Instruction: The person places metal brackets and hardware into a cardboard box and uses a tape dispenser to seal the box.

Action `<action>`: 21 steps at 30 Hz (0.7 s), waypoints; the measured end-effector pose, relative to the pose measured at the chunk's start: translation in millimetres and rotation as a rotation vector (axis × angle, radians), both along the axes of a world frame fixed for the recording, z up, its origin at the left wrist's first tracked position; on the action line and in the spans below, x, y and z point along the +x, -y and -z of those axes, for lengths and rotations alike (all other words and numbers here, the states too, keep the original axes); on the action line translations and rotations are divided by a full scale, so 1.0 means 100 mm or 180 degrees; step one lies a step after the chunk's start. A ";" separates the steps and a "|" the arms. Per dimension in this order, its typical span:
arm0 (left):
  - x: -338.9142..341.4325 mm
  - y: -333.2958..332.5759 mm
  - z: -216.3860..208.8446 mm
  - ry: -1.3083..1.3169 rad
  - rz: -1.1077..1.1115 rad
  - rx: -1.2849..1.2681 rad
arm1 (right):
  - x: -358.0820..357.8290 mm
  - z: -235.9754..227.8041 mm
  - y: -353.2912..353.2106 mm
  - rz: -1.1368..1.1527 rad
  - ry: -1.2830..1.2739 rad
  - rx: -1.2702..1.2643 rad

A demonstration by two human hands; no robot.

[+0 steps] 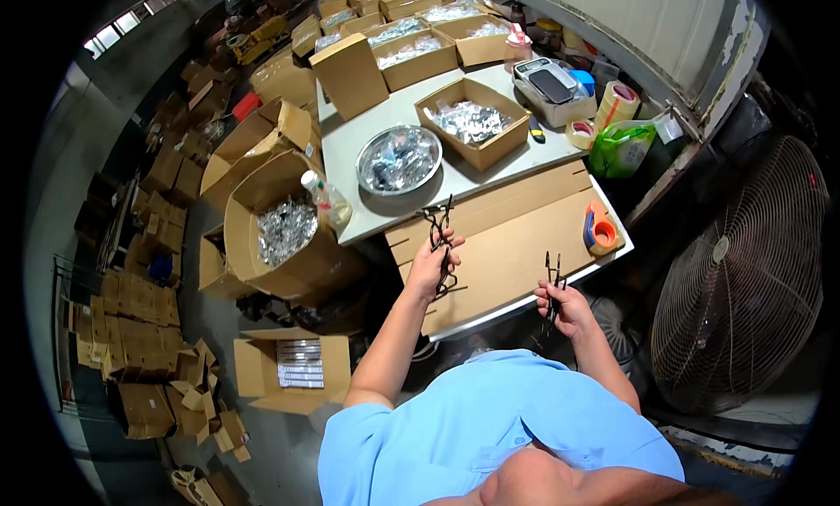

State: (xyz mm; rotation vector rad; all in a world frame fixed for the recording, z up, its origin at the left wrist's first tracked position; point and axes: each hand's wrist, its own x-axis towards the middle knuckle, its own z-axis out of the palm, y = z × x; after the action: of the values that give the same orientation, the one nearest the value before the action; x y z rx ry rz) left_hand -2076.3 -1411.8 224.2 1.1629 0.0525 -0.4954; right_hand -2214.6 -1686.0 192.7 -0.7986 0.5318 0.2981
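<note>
White table (359,219), left fingers (451,243) curled round bent black pieces (436,219), right fingers (546,291) closed on slim black pieces (553,308), both lengthwise forward

L hand (430,267) grips thin blk pcs (436,216) over cardbd sheet (525,210) on desk (342,137); R hand (569,309) holds similar pcs (553,305) nr desk edge. Metal bowl (401,191) behind, tape dispenser (593,224) to R.

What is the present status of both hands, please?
Left hand holding slender black pieces. Right hand holding similar pieces. Flattened cardboard on table, tape dispenser at right end.
</note>
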 end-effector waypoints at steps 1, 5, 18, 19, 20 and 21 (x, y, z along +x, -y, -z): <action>0.25 0.10 0.01 0.0149 0.0072 0.0047 | 0.15 0.01 0.07 -0.0008 0.0041 -0.0066; 1.12 0.59 -0.16 0.0180 0.0139 -0.0092 | 0.83 -0.09 0.33 -0.0075 0.0243 -0.0209; 3.27 1.71 0.06 0.0374 -0.0460 0.1199 | 4.13 -0.71 0.71 -0.1001 0.0890 -0.1892; 3.48 1.69 0.33 0.0383 -0.0569 0.1439 | 4.36 -0.71 0.62 -0.1124 0.0851 -0.2001; 3.55 1.70 0.40 0.0492 -0.0427 0.1544 | 4.61 -0.58 0.59 -0.1177 0.0852 -0.2163; 3.56 1.74 0.44 0.0399 -0.0554 0.1647 | 4.79 -0.52 0.55 -0.1297 0.0833 -0.2276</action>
State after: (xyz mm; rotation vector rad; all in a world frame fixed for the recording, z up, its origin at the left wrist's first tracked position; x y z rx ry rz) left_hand -1720.3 -1585.7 179.7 1.6769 0.1799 -0.2565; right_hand -1736.0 -1740.7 244.2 -1.6238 0.2125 0.3743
